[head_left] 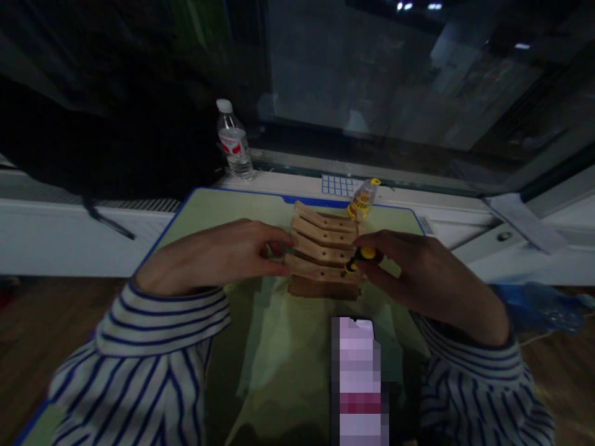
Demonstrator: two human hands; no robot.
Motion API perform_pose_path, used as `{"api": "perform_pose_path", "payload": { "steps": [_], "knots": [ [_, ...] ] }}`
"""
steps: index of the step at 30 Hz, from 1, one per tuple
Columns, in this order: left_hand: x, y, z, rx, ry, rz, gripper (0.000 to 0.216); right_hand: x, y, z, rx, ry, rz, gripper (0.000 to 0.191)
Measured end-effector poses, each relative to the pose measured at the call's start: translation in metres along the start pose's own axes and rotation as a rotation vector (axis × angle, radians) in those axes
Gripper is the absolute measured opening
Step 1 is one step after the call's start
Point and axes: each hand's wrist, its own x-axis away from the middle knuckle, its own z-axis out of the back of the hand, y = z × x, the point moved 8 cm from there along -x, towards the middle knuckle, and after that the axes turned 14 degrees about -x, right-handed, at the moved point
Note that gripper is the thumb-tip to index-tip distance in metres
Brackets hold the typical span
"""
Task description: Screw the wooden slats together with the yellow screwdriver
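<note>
On the table lies a slatted wooden piece (325, 253) made of several bent wooden strips with drilled holes. My left hand (251, 251) is closed on its left side, thumb and fingers pinching the ends of the strips. A small black-and-yellow screwdriver (367, 253) sits in my right hand (400, 263), pinched between thumb and fingers. The screwdriver's tip end is down at a hole near the right of the nearest strip; whether a screw is there cannot be made out.
The green table (232, 207) has a blue edge. A phone (360, 381) lies in front of the wooden piece. Behind stand a clear yellow-capped container (365, 197) and a water bottle (235, 145) on the windowsill (279, 184), with a blue-gridded sheet (338, 185) nearby.
</note>
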Motion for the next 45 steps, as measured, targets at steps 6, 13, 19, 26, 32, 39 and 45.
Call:
{"api": "perform_pose_path", "payload": {
  "steps": [6, 13, 19, 26, 32, 39, 45],
  "knots": [
    [-0.008, 0.007, -0.011, -0.006, -0.073, -0.009, 0.029, -0.001, 0.001, -0.001, 0.01, -0.009, -0.001, 0.024],
    [-0.009, 0.002, -0.012, -0.024, -0.082, 0.005, 0.028, -0.002, 0.0, 0.0, 0.01, -0.012, -0.003, 0.023],
    [-0.009, 0.005, -0.008, -0.026, -0.062, 0.004, 0.03, -0.001, 0.002, -0.001, 0.006, -0.017, 0.004, 0.024],
    [-0.009, 0.001, -0.008, -0.047, -0.053, 0.011, 0.029, 0.0, 0.003, -0.002, 0.03, -0.012, 0.007, 0.025],
    [-0.008, 0.002, -0.008, -0.028, -0.074, 0.021, 0.023, 0.0, 0.003, -0.002, 0.025, -0.015, 0.011, 0.025],
    [-0.006, 0.001, -0.011, -0.037, -0.102, 0.02, 0.021, -0.001, 0.001, -0.001, 0.021, -0.02, -0.001, 0.023],
    [-0.005, -0.001, -0.014, -0.043, -0.121, 0.019, 0.021, -0.002, 0.0, -0.001, 0.033, -0.016, -0.005, 0.024]
  ]
}}
